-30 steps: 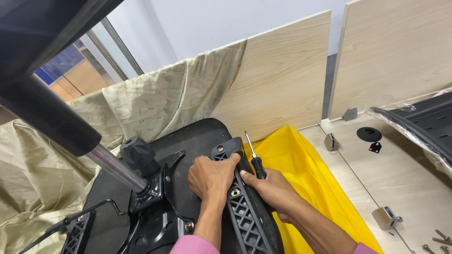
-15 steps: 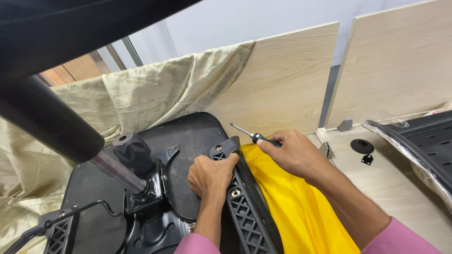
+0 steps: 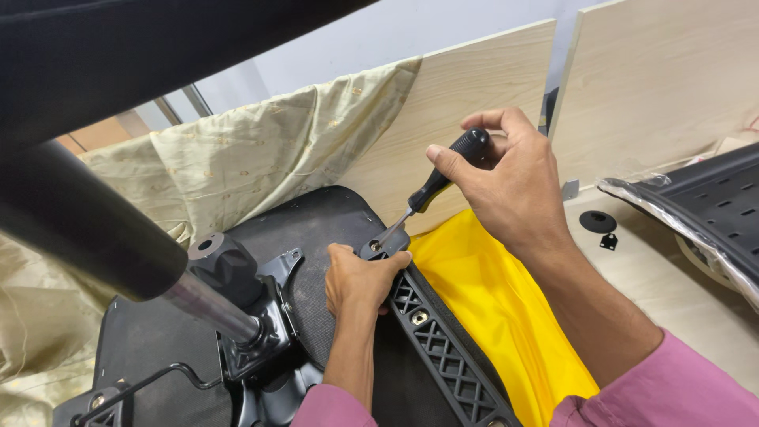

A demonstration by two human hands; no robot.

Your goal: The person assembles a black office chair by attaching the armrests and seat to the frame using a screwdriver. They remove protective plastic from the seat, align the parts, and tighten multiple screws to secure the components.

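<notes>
The light is bright, soft and even, with only weak shadows under the right hand (image 3: 506, 182). The big dark tube (image 3: 87, 229), left of this hand, is blurred. Left of the hand, a dull shine sits on the metal rod (image 3: 209, 304).

Single head-worn view, looking steeply down, close over the hands (image 3: 443, 229), facing the wooden partition (image 3: 474, 119)

Right hand (image 3: 514, 190) has raised the screwdriver (image 3: 443, 178) from flat to steeply tilted, tip now in the black bracket's (image 3: 443, 348) end hole by the left hand (image 3: 360, 277).
</notes>
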